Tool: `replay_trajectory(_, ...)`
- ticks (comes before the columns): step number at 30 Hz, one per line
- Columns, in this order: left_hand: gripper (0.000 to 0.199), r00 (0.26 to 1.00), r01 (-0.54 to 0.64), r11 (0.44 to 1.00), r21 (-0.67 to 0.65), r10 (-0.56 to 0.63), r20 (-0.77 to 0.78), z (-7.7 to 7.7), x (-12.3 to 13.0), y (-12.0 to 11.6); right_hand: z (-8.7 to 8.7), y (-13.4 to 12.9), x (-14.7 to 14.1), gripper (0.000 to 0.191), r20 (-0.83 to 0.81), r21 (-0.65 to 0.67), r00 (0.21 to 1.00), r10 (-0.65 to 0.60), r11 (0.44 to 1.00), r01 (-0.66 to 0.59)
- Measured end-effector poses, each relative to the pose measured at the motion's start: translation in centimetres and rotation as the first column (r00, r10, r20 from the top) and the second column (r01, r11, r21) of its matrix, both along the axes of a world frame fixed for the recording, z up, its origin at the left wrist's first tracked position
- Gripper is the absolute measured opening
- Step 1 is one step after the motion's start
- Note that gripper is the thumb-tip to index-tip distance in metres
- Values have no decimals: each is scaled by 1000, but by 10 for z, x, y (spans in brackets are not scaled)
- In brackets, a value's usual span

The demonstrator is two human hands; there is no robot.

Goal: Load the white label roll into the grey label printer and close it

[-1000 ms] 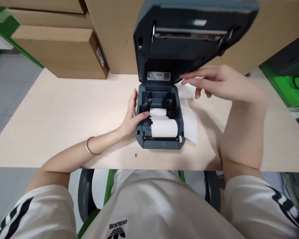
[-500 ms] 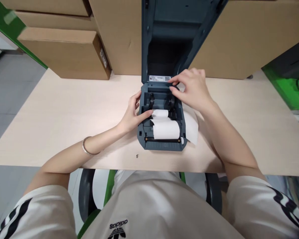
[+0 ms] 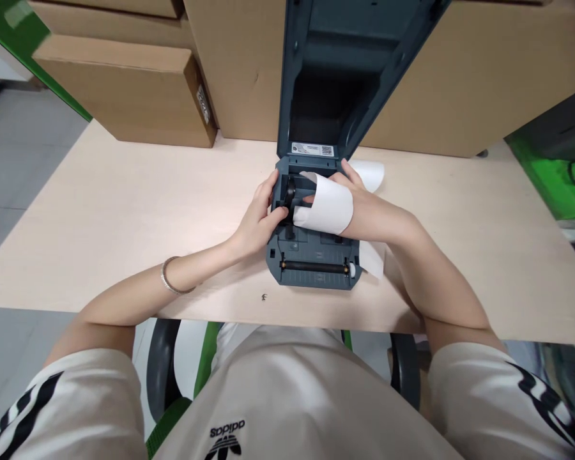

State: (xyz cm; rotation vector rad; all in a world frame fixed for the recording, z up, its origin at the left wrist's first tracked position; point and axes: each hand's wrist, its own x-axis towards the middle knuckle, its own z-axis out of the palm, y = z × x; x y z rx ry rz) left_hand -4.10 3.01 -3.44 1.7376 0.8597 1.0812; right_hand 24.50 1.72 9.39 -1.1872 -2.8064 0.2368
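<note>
A dark grey-blue printer-like device [image 3: 311, 277] stands on the table with its tall lid [image 3: 338, 57] raised. My left hand [image 3: 264, 214] grips the device's left side, its thumb over the inner edge near a black holder [image 3: 290, 190]. Inside the compartment is my right hand [image 3: 349, 191], partly covered by a curled strip of white paper [image 3: 333, 203]; its fingertips are mostly hidden behind the paper. The black roller [image 3: 315, 267] at the front is uncovered. More white paper lies beyond the right hand and beside the device's right side.
Cardboard boxes [image 3: 119, 96] line the back of the pale wooden table [image 3: 172, 191]. A tiny dark scrap [image 3: 264, 297] lies near the front edge. At the far right are a green surface [image 3: 546, 185] and a dark object with a cable.
My right hand has moved down from the lid hinge into the compartment. The paper strip has lifted off the front roller area and now curls over that hand. My left hand stays at the left side.
</note>
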Motion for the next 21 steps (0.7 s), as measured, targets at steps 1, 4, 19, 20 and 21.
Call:
replay_trajectory(1, 100, 1000, -3, 1000, 3, 3, -5, 0, 0, 0, 0, 0, -2, 36, 5, -29, 1000, -18, 999, 18)
replay_trajectory(4, 98, 1000, -14, 1000, -3, 14, -2, 0, 0, -1, 5, -1, -8, 36, 34, -105, 997, -65, 992, 68)
replay_trajectory(19, 97, 1000, -10, 1000, -15, 10, -19, 1, -1, -2, 23, 4, -8, 38, -107, -151, 994, -2, 988, -14)
replay_trajectory(20, 96, 1000, -8, 1000, -13, 8, -19, 0, -2, -1, 30, 2, -5, 33, -140, -158, 989, -37, 987, 15)
replay_trajectory(21, 96, 1000, -5, 1000, -10, 5, -19, 0, -2, -1, 40, 0, -1, 30, -179, -180, 980, -91, 982, 59)
